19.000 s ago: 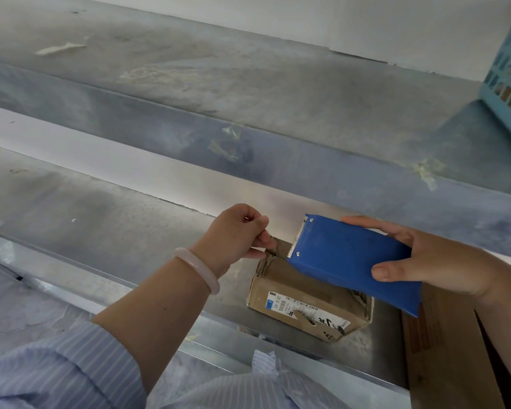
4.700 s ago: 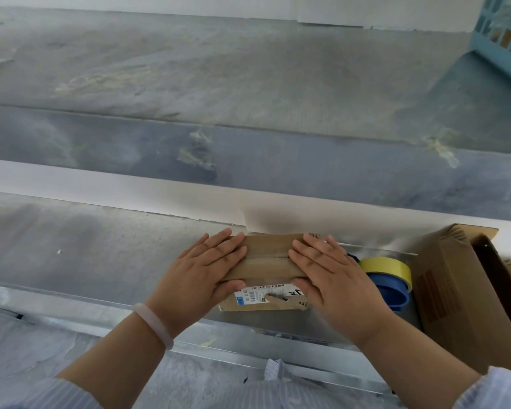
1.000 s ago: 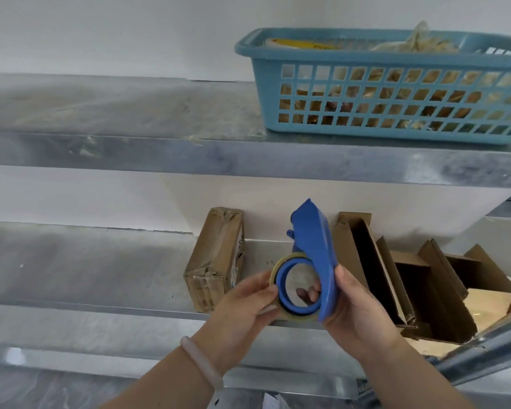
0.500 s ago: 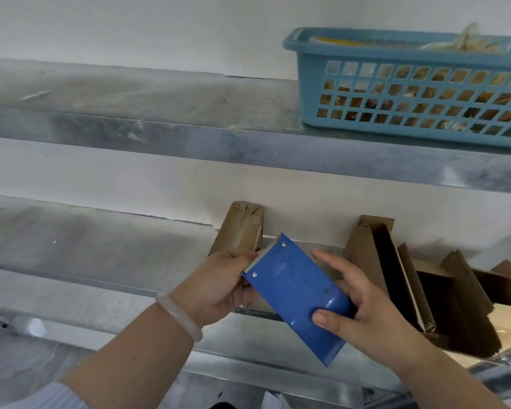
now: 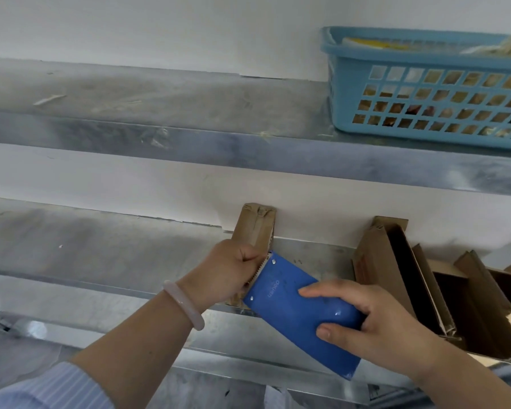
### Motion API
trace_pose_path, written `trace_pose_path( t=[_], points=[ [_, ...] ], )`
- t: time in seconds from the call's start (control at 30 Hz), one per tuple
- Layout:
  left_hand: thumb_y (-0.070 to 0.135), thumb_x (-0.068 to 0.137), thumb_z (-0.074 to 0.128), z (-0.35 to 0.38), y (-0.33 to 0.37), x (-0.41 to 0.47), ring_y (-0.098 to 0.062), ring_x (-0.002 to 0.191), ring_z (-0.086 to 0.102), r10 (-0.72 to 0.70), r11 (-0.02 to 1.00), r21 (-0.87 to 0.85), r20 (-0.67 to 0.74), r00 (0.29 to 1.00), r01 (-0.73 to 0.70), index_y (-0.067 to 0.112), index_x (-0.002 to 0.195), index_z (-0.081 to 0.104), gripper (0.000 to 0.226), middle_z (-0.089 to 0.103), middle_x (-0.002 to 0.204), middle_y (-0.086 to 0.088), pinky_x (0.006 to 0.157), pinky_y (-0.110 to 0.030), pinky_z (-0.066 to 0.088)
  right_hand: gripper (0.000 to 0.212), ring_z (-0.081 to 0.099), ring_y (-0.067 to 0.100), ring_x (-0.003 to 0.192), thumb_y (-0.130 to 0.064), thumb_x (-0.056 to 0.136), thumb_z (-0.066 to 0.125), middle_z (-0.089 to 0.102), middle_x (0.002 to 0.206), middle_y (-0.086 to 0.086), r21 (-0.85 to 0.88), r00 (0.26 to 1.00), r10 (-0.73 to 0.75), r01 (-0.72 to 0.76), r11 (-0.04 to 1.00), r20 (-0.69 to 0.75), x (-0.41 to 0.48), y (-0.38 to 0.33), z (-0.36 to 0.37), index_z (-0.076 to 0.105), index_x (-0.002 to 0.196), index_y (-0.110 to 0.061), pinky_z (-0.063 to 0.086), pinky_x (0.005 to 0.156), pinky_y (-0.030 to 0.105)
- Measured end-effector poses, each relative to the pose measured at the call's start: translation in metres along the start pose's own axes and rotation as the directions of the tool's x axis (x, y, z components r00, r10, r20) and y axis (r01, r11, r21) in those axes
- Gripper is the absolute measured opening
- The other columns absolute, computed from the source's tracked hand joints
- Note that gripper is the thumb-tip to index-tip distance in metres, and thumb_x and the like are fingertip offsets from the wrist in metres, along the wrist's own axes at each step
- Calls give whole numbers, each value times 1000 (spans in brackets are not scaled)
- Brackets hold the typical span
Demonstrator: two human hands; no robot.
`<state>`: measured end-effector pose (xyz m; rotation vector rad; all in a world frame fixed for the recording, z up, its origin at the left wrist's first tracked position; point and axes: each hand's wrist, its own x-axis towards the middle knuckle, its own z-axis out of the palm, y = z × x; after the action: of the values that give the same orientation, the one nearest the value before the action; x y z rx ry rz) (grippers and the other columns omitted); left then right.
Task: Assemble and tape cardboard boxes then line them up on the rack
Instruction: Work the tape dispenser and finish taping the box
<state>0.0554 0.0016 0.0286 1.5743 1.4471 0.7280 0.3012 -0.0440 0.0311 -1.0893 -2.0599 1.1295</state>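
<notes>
Right hand [image 5: 375,323]: wraps the lower end of the blue tape dispenser [image 5: 292,308], thumb beneath and fingers across the top, tilting its toothed edge up toward the box, a grip that looks set for drawing tape.
Left hand [image 5: 227,270]: fingers curled tight right at the teeth, against the box's near end. It is probably anchoring a tape end, but what it pinches cannot be told.
Cardboard box [image 5: 255,225]: stands closed on the lower shelf [image 5: 101,255], far end against the wall, apparently parked there for sealing.
Open boxes [image 5: 396,276]: lean together on the same shelf, well to the right, unassembled.
Basket [image 5: 425,113]: sits on the upper shelf, contents blurred.
Hidden: the tape roll, behind the dispenser's cover, and the box's near end, behind both hands.
</notes>
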Motion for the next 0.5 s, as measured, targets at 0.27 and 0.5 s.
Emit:
trace_pose_path(
  t=[0.27, 0.5],
  points=[
    [21, 94, 58, -10, -17, 2, -4, 46, 57, 35, 999, -2, -97, 995, -36, 20, 73, 72, 25, 62, 53, 10, 48, -17, 46, 36, 68, 3, 98, -32, 82, 75, 68, 114, -22, 20, 999, 50, -50, 999, 0, 8, -4, 5, 67, 112, -51, 54, 76, 18],
    [27, 95, 56, -39, -43, -3, -8, 42, 60, 30, 999, 48, -221, 975, -20, 19, 70, 66, 29, 62, 52, 7, 47, -16, 50, 37, 66, -2, 99, -32, 69, 76, 70, 108, -24, 46, 995, 95, -96, 994, 21, 3, -9, -11, 72, 102, -48, 49, 77, 9]
  ],
)
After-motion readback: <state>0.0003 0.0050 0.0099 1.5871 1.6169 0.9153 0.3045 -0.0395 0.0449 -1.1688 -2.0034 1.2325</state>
